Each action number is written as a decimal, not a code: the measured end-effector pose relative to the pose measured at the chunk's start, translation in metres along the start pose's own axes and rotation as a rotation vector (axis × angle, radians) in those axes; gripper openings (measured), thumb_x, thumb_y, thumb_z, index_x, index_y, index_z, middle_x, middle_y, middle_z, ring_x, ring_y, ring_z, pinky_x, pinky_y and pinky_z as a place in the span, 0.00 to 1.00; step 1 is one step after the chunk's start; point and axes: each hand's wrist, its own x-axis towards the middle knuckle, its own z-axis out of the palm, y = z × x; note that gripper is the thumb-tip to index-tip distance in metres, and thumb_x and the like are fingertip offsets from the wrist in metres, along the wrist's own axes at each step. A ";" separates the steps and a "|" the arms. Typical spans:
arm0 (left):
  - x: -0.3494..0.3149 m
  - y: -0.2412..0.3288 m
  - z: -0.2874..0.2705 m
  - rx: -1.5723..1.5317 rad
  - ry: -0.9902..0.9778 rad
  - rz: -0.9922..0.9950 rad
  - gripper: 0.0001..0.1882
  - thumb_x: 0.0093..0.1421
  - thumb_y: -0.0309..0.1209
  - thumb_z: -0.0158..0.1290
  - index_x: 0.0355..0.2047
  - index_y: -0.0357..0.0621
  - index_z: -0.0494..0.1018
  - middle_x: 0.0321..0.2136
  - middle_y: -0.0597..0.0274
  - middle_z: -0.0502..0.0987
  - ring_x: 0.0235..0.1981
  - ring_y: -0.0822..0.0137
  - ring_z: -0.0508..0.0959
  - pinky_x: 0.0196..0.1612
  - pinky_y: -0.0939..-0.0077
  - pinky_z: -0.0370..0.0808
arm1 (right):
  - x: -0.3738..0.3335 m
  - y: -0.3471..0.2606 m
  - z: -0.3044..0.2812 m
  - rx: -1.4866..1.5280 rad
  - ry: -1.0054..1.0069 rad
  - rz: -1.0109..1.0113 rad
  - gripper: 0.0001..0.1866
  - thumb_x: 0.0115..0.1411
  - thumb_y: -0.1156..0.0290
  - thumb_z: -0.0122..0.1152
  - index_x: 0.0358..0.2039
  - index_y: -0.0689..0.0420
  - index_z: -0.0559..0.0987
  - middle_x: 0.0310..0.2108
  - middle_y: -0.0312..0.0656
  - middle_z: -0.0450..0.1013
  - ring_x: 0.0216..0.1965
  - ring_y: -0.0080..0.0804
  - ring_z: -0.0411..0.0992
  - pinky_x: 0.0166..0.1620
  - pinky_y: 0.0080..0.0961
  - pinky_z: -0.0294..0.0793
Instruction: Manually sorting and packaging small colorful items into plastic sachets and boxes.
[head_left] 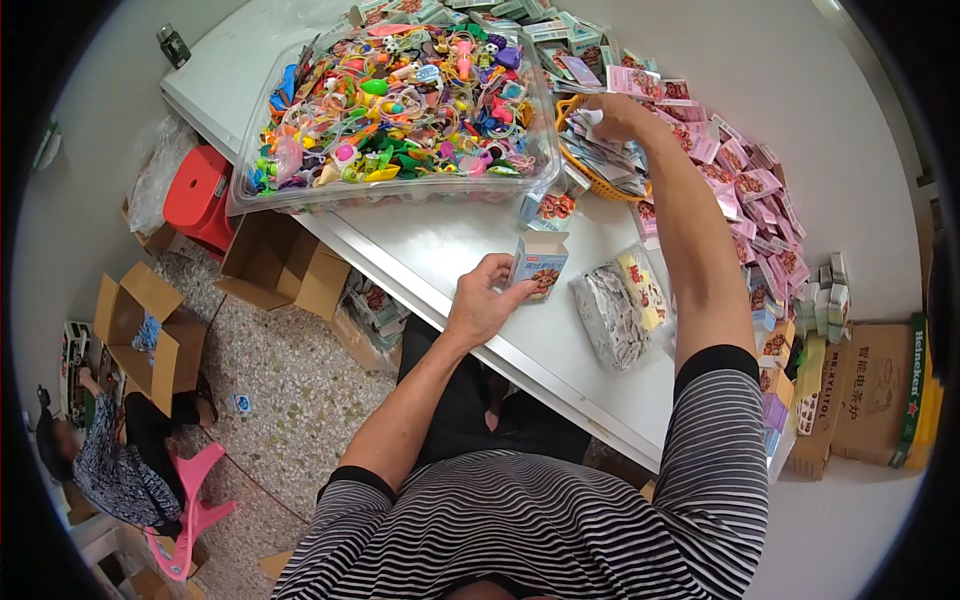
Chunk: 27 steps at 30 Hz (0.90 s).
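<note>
My left hand (484, 308) is closed round a small light-blue carton (538, 268) and holds it upright over the near part of the white table (430, 240). The carton's top flap stands up. My right hand (618, 118) reaches down into an orange basket (590, 180) filled with small flat packets (615, 160). Its fingers are curled, with something white at their tips that I cannot make out. Another small blue carton (548, 211) stands between the basket and a large clear plastic tub (400, 190). Small colourful toys (400, 110) heap up in the tub.
Many pink cartons (750, 185) pile up right of the basket. A silvery wrapped bundle (610, 315) lies nearer me. Cardboard boxes (880, 390) stand at the right. Left of the table are a red stool (197, 195), an open cardboard box (285, 262) and a seated person (125, 460).
</note>
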 end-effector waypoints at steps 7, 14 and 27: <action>0.002 -0.002 -0.003 -0.047 -0.031 -0.006 0.21 0.60 0.27 0.64 0.50 0.34 0.71 0.37 0.57 0.82 0.34 0.75 0.80 0.31 0.82 0.78 | -0.022 -0.007 0.011 -0.161 0.325 0.099 0.20 0.58 0.74 0.54 0.52 0.51 0.78 0.43 0.55 0.78 0.46 0.53 0.77 0.47 0.47 0.77; -0.003 0.003 -0.002 -0.156 -0.049 -0.110 0.22 0.59 0.28 0.65 0.50 0.31 0.73 0.39 0.56 0.82 0.38 0.73 0.80 0.35 0.80 0.78 | -0.117 -0.035 -0.015 0.593 0.851 0.123 0.15 0.59 0.78 0.61 0.48 0.58 0.78 0.36 0.46 0.80 0.38 0.32 0.80 0.42 0.30 0.80; -0.012 0.016 0.011 -0.269 -0.141 -0.128 0.21 0.59 0.26 0.64 0.51 0.31 0.73 0.39 0.57 0.83 0.35 0.74 0.81 0.34 0.82 0.79 | -0.204 -0.120 0.092 1.526 0.690 -0.092 0.12 0.58 0.83 0.67 0.43 0.61 0.76 0.33 0.40 0.79 0.30 0.25 0.77 0.36 0.21 0.77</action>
